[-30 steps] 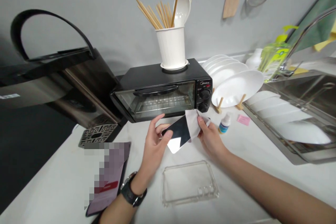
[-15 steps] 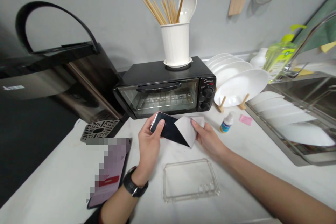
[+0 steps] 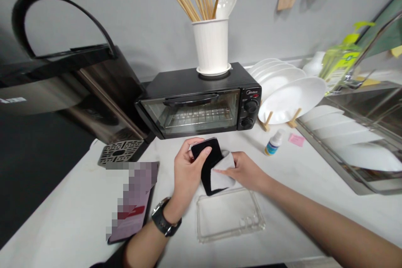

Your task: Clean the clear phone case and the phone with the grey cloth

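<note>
A black smartphone (image 3: 207,167) is tilted above the counter, gripped at its upper left by my left hand (image 3: 191,167), whose thumb lies across the dark face. My right hand (image 3: 243,171) pinches a light grey cleaning cloth (image 3: 221,180) against the phone's lower right part. The cloth is folded over and covers part of that face. Just below lies a clear phone case (image 3: 230,215), flat on the counter with its camera cutouts at the lower right. A small white spray bottle (image 3: 274,143) with a blue and yellow label stands to the right of my right hand.
A black toaster oven (image 3: 201,104) stands behind my hands, bearing a white cup (image 3: 211,46) of chopsticks. To the left are a dark appliance (image 3: 103,104) and a partly blurred tablet (image 3: 135,205). White plates (image 3: 292,100), a pink packet (image 3: 297,139) and a sink (image 3: 370,134) are on the right.
The phone has turned from nearly level to a steep slant, its lower end now nearer me. The cloth has bunched and moved down along it with my right hand. The view has shifted slightly.
</note>
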Motion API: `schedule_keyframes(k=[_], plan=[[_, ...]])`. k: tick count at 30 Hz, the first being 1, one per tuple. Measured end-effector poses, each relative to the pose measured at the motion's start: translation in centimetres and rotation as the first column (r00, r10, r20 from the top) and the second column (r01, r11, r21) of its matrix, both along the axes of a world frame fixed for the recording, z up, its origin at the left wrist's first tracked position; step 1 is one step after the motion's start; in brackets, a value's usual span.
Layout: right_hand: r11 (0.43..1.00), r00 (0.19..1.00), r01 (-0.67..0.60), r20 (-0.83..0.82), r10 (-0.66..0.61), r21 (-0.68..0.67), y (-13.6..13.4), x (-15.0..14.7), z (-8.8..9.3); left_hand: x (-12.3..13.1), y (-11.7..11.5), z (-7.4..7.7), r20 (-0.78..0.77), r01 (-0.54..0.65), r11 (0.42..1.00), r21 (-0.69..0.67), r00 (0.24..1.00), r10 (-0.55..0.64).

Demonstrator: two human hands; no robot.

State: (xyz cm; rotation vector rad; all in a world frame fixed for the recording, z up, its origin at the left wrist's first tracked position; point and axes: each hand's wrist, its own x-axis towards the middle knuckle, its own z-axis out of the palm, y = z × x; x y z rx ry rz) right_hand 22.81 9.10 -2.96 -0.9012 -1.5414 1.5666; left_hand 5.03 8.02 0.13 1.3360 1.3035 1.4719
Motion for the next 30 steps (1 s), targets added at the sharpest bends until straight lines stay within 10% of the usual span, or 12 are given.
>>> schedule_keyframes(k=[7, 14, 21, 26, 30], plan=[[0.946, 0.852, 0.158, -0.445, -0.276, -0.284, 0.0, -1.1, 0.0, 0.7, -0.5, -1.2, -0.049, 0.325, 0.946, -0.001, 0.944, -0.325], [0.937, 0.906, 0.328, -0.242, -0.348, -0.120, 0.7, 0.0, 0.1, 1.2, -1.1, -1.0, -0.017, 0.446, 0.867, -0.220, 0.887, -0.461], [0.869, 0.740, 0.377, -0.461, -0.490, -0.319, 1.4, -0.1, -0.3, 1.1, -0.9, -1.8, 0.003, 0.505, 0.820, -0.270, 0.852, -0.524], [0.897, 0.797, 0.386, -0.411, -0.442, -0.215, 1.3, -0.1, -0.3, 0.2, -0.2, -0.8, -0.080, 0.069, 0.997, -0.019, 0.994, -0.070], [0.897, 0.779, 0.339, -0.450, -0.436, -0.282, 1.1, -0.4, 0.2, -0.1, -0.1, 0.3, -0.110, -0.117, 0.984, 0.132, 0.985, 0.132]])
